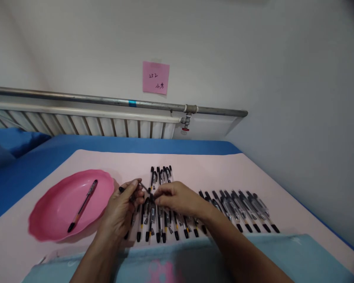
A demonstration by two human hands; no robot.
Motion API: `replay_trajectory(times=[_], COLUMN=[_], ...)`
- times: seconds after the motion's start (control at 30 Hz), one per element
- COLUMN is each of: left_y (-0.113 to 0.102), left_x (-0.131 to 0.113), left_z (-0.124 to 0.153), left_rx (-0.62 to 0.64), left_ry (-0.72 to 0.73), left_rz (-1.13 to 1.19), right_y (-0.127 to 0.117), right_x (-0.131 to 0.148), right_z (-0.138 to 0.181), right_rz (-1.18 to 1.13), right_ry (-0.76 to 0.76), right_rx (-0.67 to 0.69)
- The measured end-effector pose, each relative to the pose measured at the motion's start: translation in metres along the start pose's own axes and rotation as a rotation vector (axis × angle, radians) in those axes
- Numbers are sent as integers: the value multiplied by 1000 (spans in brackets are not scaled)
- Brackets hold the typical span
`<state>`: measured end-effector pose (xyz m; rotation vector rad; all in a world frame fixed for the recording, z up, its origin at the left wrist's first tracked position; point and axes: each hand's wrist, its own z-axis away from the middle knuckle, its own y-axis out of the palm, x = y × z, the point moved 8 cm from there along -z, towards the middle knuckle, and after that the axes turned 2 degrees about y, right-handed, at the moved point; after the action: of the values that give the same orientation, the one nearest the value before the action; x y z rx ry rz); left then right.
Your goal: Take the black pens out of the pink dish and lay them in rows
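My left hand is closed, its thumb and forefinger pinching the end of a thin dark pen refill. A black-ended pen piece pokes out of the same hand, its rest hidden by the fingers. My right hand is closed too, fingertips on a small black pen part at the refill's lower end. Whether the two parts are joined, I cannot tell. Under and around both hands lie clear pens with black ends, with loose caps and small pieces among them. Several more black-ended pens lie just behind.
A pink oval basin on the left holds one pen. More clear pens lie in a slanted row at right. Light blue cloth covers the near edge. A radiator and metal pipe run along the wall behind.
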<state>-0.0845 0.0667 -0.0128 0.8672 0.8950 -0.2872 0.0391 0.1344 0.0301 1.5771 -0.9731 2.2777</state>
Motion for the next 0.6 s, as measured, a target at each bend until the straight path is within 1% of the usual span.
replay_trajectory(times=[0.07,0.13,0.17,0.2,0.27,0.33,0.5,0.6], left_y=[-2,-2,-1,0,4,6,9,10], left_x=[0,3,6,10,19,25,29,27], left_z=[0,1,1,2,5,7,8,10], left_rx=[-24,-27,-15,4,37,59,89,73], left_ry=[-12,-50,-83,-120,-186,-219,-217,-224], left_rz=[4,12,17,23,35,40,8,1], right_y=[-28,-62,-76,-86,-95,-96,-88,-89], right_x=[-19,-42,-53,-62,-75,-83,-86,-86], right_z=[-9,-13,-15,-16,-21,-27,-37,-38], right_rz=[18,58,98,150,235,269,304,328], right_ry=[51,136,177,217,268,284,276,257], right_rx=[-178,-420,-510,-565,-603,-598,-586,-585])
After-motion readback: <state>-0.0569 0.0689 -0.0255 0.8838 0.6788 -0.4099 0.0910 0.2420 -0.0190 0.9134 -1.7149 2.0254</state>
